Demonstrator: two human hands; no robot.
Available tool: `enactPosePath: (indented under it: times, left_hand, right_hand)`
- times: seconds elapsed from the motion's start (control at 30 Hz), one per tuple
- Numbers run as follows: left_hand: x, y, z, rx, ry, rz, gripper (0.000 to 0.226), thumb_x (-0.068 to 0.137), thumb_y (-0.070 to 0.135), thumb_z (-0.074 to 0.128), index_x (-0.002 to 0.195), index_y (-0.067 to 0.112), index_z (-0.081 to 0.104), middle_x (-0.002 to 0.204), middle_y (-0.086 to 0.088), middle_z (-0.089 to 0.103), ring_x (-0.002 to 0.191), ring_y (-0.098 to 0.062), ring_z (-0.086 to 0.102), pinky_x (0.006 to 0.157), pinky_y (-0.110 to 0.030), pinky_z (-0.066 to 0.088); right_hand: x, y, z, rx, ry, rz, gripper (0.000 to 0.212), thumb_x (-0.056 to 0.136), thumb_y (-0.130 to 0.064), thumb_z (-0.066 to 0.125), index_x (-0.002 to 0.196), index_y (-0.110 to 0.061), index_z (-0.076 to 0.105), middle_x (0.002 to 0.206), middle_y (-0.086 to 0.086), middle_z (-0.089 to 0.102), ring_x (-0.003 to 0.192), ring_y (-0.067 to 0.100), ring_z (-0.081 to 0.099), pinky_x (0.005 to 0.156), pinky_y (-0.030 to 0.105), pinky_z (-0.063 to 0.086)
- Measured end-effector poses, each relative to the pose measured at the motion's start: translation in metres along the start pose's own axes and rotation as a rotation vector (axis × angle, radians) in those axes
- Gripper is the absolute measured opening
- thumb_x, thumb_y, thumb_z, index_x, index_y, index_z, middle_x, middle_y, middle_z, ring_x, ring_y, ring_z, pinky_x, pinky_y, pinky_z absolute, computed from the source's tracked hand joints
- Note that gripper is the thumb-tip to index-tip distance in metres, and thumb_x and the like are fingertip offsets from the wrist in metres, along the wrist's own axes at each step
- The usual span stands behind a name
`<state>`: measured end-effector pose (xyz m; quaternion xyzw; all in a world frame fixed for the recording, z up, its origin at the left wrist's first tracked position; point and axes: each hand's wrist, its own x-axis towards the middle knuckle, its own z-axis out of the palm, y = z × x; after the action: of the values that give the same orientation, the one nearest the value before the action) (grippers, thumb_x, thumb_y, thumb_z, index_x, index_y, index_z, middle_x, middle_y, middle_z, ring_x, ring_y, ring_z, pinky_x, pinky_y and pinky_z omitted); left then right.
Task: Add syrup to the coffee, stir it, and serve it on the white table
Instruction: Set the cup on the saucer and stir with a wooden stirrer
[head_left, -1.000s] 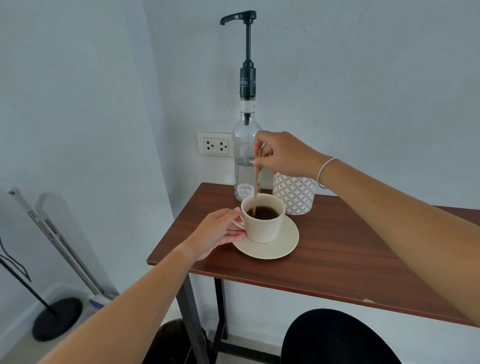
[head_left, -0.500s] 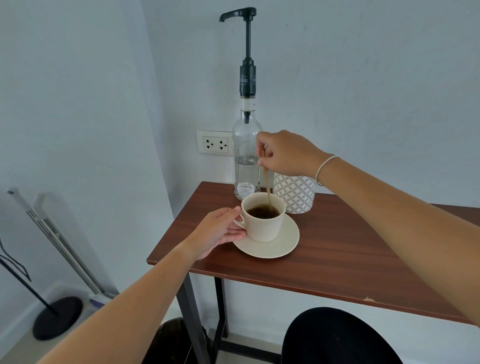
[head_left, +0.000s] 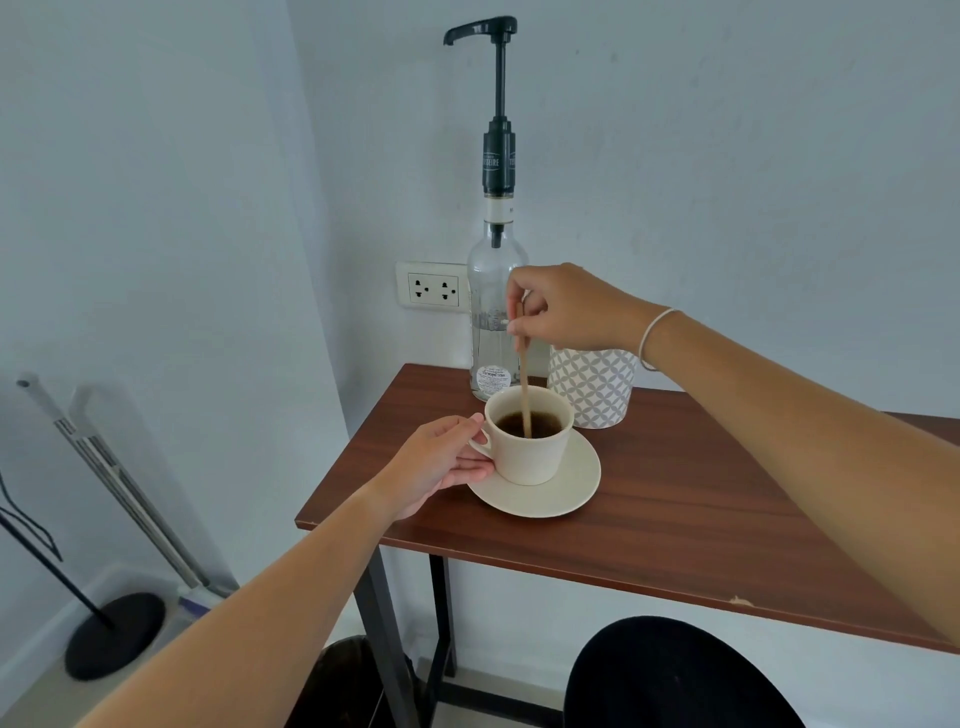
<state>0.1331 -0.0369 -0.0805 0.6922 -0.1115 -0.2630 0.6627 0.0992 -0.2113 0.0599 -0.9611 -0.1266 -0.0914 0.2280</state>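
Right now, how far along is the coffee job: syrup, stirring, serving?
Syrup: cannot tell from the coffee; the pump bottle stands untouched behind the cup. In hand: stirring. The right hand pinches a wooden stick dipped in the coffee, while the left hand steadies the cup at its handle. Left: serving. Cup and saucer sit on the brown table; no white table is in view.

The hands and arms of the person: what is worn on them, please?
Both forearms are bare, with no sleeves in view. The right hand has a thin, pale bracelet around the wrist. The left hand shows no bracelet, ring or watch. No gloves on either hand.
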Motion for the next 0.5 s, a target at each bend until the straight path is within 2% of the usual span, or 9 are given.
enactPosePath:
  times: [0.07,0.13,0.2,0.27,0.37,0.43,0.5]
  left_hand:
    - [0.0000,-0.0001,0.0000,0.004,-0.002,-0.003,0.030,0.095,0.032,0.050,0.105,0.004,0.059,0.107,-0.019,0.069,0.099,-0.023,0.070,0.087,-0.030,0.056]
    - [-0.0003,0.0002,0.0006,0.004,-0.003,-0.004,0.031,0.095,0.032,0.050,0.105,0.004,0.059,0.107,-0.019,0.069,0.098,-0.023,0.070,0.086,-0.030,0.057]
    - [-0.0003,0.0003,0.0006,0.003,-0.007,-0.003,0.032,0.095,0.031,0.050,0.108,0.004,0.059,0.106,-0.017,0.070,0.097,-0.022,0.071,0.084,-0.029,0.057]
    - [-0.0002,0.0002,0.0000,-0.001,-0.011,0.000,0.034,0.095,0.031,0.050,0.112,0.003,0.059,0.107,-0.017,0.070,0.098,-0.022,0.071,0.085,-0.029,0.057]
    - [-0.0002,0.0000,-0.0008,-0.005,-0.017,0.002,0.036,0.095,0.032,0.051,0.114,0.002,0.058,0.107,-0.017,0.070,0.097,-0.022,0.071,0.085,-0.029,0.057]
    - [-0.0001,0.0000,-0.0007,-0.001,-0.019,0.001,0.036,0.095,0.032,0.050,0.114,0.002,0.058,0.107,-0.017,0.070,0.097,-0.022,0.071,0.084,-0.029,0.057]
    - [0.0000,-0.0001,-0.0005,-0.005,-0.019,0.001,0.037,0.095,0.032,0.051,0.113,0.001,0.058,0.107,-0.018,0.070,0.098,-0.022,0.071,0.085,-0.029,0.057]
  right_hand:
    - [0.0028,0.0003,0.0036,0.006,0.041,-0.014,0.010,0.090,-0.014,0.058,0.084,-0.015,0.049,0.069,-0.002,0.070,0.051,-0.009,0.058,0.063,0.021,0.046]
    - [0.0042,0.0014,0.0036,-0.103,0.083,-0.013,0.009,0.090,-0.015,0.056,0.085,-0.016,0.049,0.074,-0.001,0.071,0.056,0.001,0.057,0.063,0.025,0.044]
    - [0.0035,0.0042,0.0001,-0.209,0.066,0.007,0.008,0.089,-0.014,0.055,0.084,-0.018,0.049,0.073,-0.002,0.069,0.060,0.003,0.053,0.060,0.026,0.039]
    - [0.0021,0.0042,-0.0017,-0.154,0.019,0.019,0.010,0.088,-0.013,0.056,0.082,-0.018,0.050,0.066,-0.006,0.065,0.055,0.000,0.055,0.062,0.025,0.039]
    - [0.0034,-0.0003,0.0042,0.033,0.024,-0.002,0.017,0.089,-0.013,0.057,0.078,-0.021,0.048,0.074,0.002,0.073,0.051,-0.007,0.058,0.061,0.022,0.046]
    - [0.0061,-0.0006,0.0081,0.018,0.090,-0.008,0.011,0.090,-0.014,0.056,0.081,-0.018,0.050,0.080,0.004,0.075,0.065,0.001,0.064,0.065,0.028,0.050]
    - [0.0070,0.0011,0.0067,-0.127,0.117,0.000,0.006,0.090,-0.016,0.055,0.086,-0.017,0.050,0.083,0.004,0.074,0.073,0.012,0.064,0.072,0.033,0.049]
